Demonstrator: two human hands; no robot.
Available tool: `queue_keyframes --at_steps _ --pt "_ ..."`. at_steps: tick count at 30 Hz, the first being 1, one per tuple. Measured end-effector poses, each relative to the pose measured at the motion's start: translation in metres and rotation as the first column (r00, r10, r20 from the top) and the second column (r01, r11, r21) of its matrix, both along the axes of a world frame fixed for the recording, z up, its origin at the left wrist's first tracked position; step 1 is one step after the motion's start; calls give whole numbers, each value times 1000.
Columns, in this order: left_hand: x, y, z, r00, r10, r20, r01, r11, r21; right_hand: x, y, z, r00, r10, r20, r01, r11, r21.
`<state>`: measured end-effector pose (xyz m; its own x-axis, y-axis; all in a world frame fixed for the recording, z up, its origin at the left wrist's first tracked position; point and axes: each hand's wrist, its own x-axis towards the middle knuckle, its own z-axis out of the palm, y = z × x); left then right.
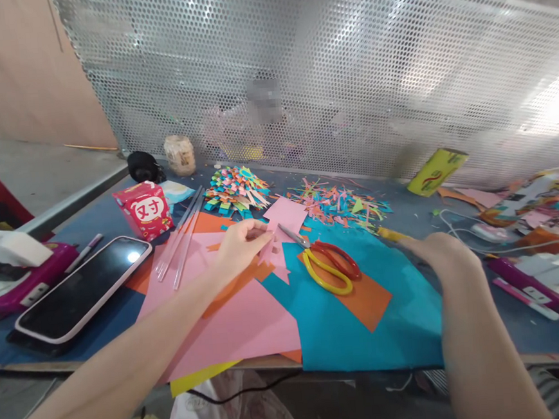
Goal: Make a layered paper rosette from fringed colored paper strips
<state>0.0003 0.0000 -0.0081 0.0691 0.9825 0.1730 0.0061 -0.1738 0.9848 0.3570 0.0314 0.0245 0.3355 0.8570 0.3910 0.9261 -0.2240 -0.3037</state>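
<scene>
While my left hand (pixel 244 246), just off centre toward eight o'clock, pinches a notched pink paper strip (pixel 279 264) between thumb and fingers, scissors (pixel 307 243) lie between four and five o'clock over an orange paper piece (pixel 371 302) and a teal sheet (pixel 396 339). Between three and four o'clock, my right hand (pixel 447 254) meets a small yellow item (pixel 392 234), though blur means I cannot tell whether its fingers grasp it. Colourful folded paper (pixel 234 190) sits at ten o'clock on the surface (pixel 403 211), loose scraps (pixel 340 205) at three.
</scene>
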Motion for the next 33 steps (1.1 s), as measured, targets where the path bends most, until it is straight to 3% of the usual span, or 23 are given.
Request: queue_keyframes --at_steps 1,2,4,6,8,12,16,19,23,33 --pt "1 -1 1 1000 -1 13 1 1000 -24 -9 -4 6 987 -158 4 158 984 -86" --pt "2 -2 1 1000 -3 29 5 999 -47 -20 -9 13 964 -266 15 267 960 -89" --pt "4 -4 2 998 -29 63 34 995 -91 -49 -21 25 964 -264 20 262 963 56" --pt "5 -6 2 995 -34 91 46 990 -135 -81 -30 30 994 -109 17 103 974 201" --pt "4 -6 2 994 -17 111 37 982 -186 -109 -35 27 999 21 34 -31 946 323" --pt "2 -7 8 989 43 140 1 954 -300 -141 -32 2 940 264 215 -337 816 470" --pt "5 -10 16 979 70 190 3 932 -362 -142 -31 -20 858 338 388 -504 700 505" --pt "9 -13 17 964 40 263 65 923 -380 -139 -36 -23 850 359 385 -511 737 443" --pt "10 -11 13 974 26 224 57 932 -358 -141 -44 -21 858 361 365 -489 793 364" --pt "6 -10 13 975 -2 221 82 932 -354 -139 -44 -26 851 373 369 -502 784 364"
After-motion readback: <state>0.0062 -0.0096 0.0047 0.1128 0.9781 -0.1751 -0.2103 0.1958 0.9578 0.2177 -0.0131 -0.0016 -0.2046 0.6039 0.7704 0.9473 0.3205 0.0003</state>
